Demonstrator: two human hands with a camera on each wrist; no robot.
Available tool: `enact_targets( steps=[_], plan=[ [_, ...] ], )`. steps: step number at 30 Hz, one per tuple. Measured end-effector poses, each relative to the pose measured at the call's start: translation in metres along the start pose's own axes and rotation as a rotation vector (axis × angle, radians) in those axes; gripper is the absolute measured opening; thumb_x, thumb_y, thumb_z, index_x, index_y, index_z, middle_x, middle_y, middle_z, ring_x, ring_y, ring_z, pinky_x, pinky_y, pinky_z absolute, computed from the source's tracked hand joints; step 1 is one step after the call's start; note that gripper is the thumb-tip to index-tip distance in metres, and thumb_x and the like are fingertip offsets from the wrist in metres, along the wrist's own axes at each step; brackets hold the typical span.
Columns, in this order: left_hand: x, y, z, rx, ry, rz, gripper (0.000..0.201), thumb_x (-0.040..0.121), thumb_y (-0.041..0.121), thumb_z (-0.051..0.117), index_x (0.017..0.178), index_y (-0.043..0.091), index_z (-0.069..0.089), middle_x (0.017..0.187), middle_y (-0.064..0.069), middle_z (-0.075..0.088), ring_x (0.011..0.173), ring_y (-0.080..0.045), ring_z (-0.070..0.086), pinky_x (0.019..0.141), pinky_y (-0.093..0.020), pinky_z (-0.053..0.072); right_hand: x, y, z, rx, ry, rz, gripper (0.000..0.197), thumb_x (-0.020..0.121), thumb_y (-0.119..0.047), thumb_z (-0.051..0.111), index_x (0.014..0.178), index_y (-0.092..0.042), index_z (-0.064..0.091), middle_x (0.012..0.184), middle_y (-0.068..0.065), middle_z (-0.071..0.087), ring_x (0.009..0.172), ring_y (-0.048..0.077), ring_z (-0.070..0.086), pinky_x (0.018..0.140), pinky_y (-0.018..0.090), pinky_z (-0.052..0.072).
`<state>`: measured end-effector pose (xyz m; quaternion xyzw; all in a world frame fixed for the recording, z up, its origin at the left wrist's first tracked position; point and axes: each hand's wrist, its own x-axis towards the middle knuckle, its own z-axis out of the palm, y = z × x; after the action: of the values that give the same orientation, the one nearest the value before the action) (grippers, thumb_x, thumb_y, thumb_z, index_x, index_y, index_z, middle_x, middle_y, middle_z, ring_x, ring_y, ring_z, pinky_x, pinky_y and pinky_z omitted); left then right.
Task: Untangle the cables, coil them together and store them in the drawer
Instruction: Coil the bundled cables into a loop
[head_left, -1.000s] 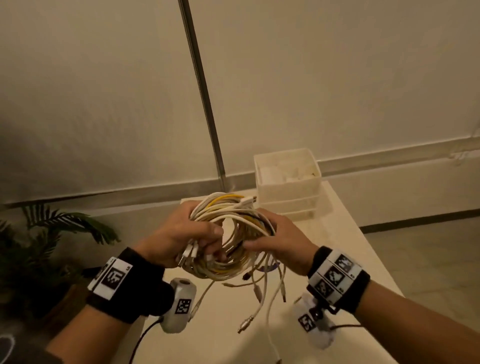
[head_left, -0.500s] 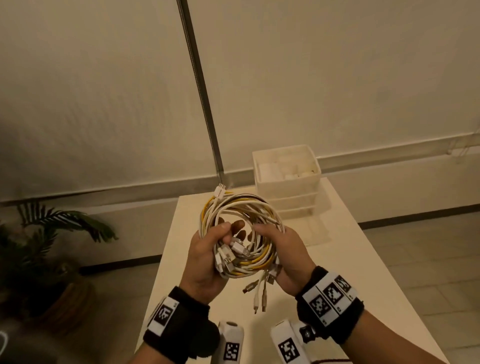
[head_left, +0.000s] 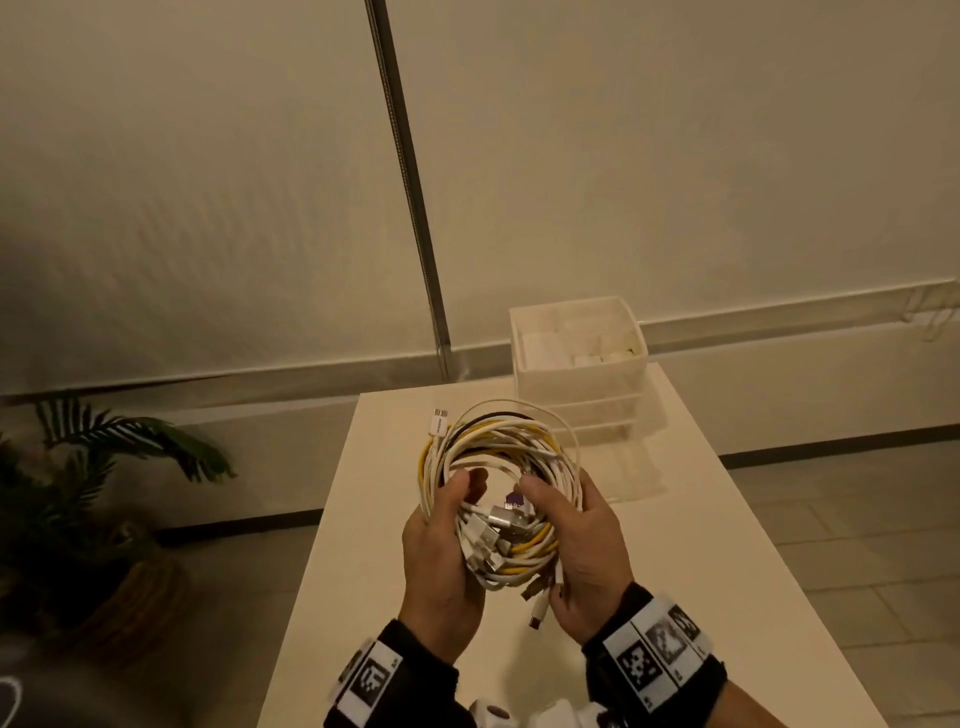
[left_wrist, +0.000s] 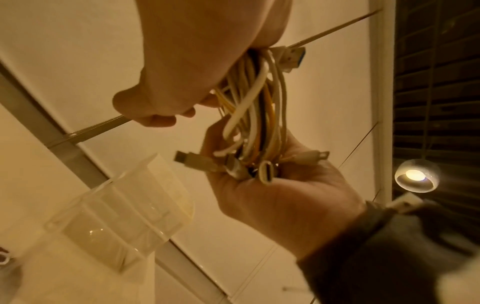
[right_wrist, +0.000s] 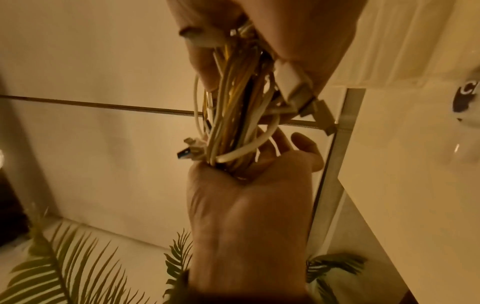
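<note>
Wall (head_left: 623, 156) — pale panels standing behind everything, a dark vertical strip (head_left: 410, 208) running down between two of them.

Surface (head_left: 727, 545) — a white table stretching away from the person toward the wall, carrying the drawer unit at its far end.

Potted plant (head_left: 78, 493) — sitting on the floor to the left of the surface, its fronds reaching toward the table edge; the same fronds are showing low in the right wrist view (right_wrist: 64, 267).

Drawer unit (head_left: 579, 358) — a translucent white stack of plastic drawers standing at the far right of the surface, its top compartment lying open and holding pale items too blurred to name. It is appearing again, tilted, in the left wrist view (left_wrist: 116, 216).

Left hand (head_left: 441, 566) — gripping the left side of the coil, thumb hooking in through the loop, fingers wrapping behind.

Right hand (head_left: 587, 551) — gripping the right side of the coil in the same way, thumb pressing over the strands.

Cable coil (head_left: 498, 441) — white and yellow cables looping together in one round bundle, being held in the air between both hands, above the surface and nearer the person than the drawer unit.

Plug ends (head_left: 488, 535) — several connectors bunching at the lower part of the coil between the thumbs; one white plug (head_left: 539, 608) is dangling below the bundle.
</note>
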<state>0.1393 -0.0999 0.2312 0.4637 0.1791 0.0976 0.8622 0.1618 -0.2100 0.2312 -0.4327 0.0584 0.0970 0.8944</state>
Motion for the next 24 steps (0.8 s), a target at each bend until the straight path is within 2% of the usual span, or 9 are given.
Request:
enact_targets(
  steps=[3,5,8,10,12,16,18,20,24],
  plan=[
    [-0.004,0.001,-0.013,0.177,-0.111,0.031,0.044,0.075,0.022,0.075,0.111,-0.002,0.065,0.107,-0.026,0.069,0.098,-0.037,0.067,0.084,-0.045,0.056,0.005,-0.013,-0.007,-0.252,0.015,-0.106,0.021,0.078,0.003,0.068,0.094,-0.01,0.068,0.089,0.03,0.066,0.069,0.033,0.063,0.063,0.038,0.054],
    [-0.002,0.014,-0.025,0.24,-0.21,0.069,0.055,0.067,0.013,0.08,0.118,0.003,0.06,0.108,-0.022,0.07,0.097,-0.035,0.068,0.078,-0.041,0.057,0.008,-0.025,-0.013,-0.411,-0.048,-0.132,0.019,0.077,0.005,0.067,0.092,-0.008,0.068,0.083,0.032,0.063,0.063,0.029,0.058,0.059,0.036,0.051],
    [0.008,0.04,-0.041,0.46,-0.352,0.036,0.078,0.058,0.009,0.087,0.128,0.014,0.052,0.107,-0.016,0.071,0.1,-0.033,0.068,0.078,-0.043,0.057,0.01,-0.034,-0.018,-0.562,-0.199,-0.088,0.018,0.077,0.007,0.064,0.091,-0.005,0.067,0.071,0.018,0.061,0.057,0.023,0.054,0.055,0.03,0.049],
    [0.013,0.053,-0.043,0.698,-0.469,-0.013,0.074,0.062,0.004,0.087,0.126,0.022,0.055,0.105,-0.01,0.072,0.098,-0.029,0.07,0.081,-0.044,0.057,0.012,-0.037,-0.019,-0.671,-0.29,-0.042,0.02,0.076,0.006,0.065,0.092,-0.006,0.067,0.071,0.011,0.063,0.056,0.021,0.054,0.053,0.028,0.048],
    [0.016,0.058,-0.041,0.777,-0.535,-0.071,0.064,0.065,0.002,0.085,0.12,0.023,0.061,0.099,-0.012,0.072,0.093,-0.027,0.07,0.079,-0.042,0.057,0.016,-0.038,-0.017,-0.754,-0.344,-0.021,0.02,0.076,0.005,0.065,0.093,-0.005,0.066,0.073,0.013,0.063,0.059,0.021,0.055,0.054,0.027,0.049],
    [0.017,0.048,-0.035,0.798,-0.474,-0.022,0.044,0.07,-0.005,0.079,0.108,0.012,0.065,0.086,-0.014,0.071,0.084,-0.031,0.069,0.081,-0.045,0.058,0.023,-0.034,-0.017,-0.819,-0.401,-0.016,0.026,0.073,0.001,0.066,0.098,-0.006,0.065,0.089,0.025,0.066,0.068,0.024,0.059,0.062,0.035,0.051],
    [0.018,0.039,-0.035,0.819,-0.471,-0.023,0.036,0.074,-0.008,0.075,0.104,0.01,0.066,0.08,-0.005,0.073,0.076,-0.021,0.07,0.071,-0.036,0.059,0.025,-0.031,-0.022,-0.827,-0.425,0.029,0.029,0.074,0.002,0.066,0.101,-0.009,0.065,0.088,0.022,0.068,0.068,0.024,0.059,0.062,0.035,0.051],
    [0.016,0.026,-0.039,0.816,-0.469,-0.031,0.036,0.077,-0.008,0.072,0.107,0.012,0.067,0.085,0.002,0.075,0.079,-0.013,0.071,0.07,-0.028,0.055,0.025,-0.026,-0.029,-0.829,-0.446,0.086,0.03,0.075,0.001,0.068,0.103,-0.011,0.065,0.088,0.017,0.068,0.069,0.022,0.06,0.06,0.031,0.051],
    [0.011,-0.016,-0.053,0.718,-0.336,0.056,0.037,0.079,0.006,0.069,0.113,0.02,0.066,0.103,-0.003,0.074,0.09,-0.021,0.07,0.083,-0.048,0.055,0.018,-0.012,-0.05,-0.761,-0.284,0.116,0.04,0.07,-0.01,0.077,0.108,-0.017,0.065,0.099,0.012,0.072,0.077,0.02,0.067,0.071,0.037,0.056]
  ],
)
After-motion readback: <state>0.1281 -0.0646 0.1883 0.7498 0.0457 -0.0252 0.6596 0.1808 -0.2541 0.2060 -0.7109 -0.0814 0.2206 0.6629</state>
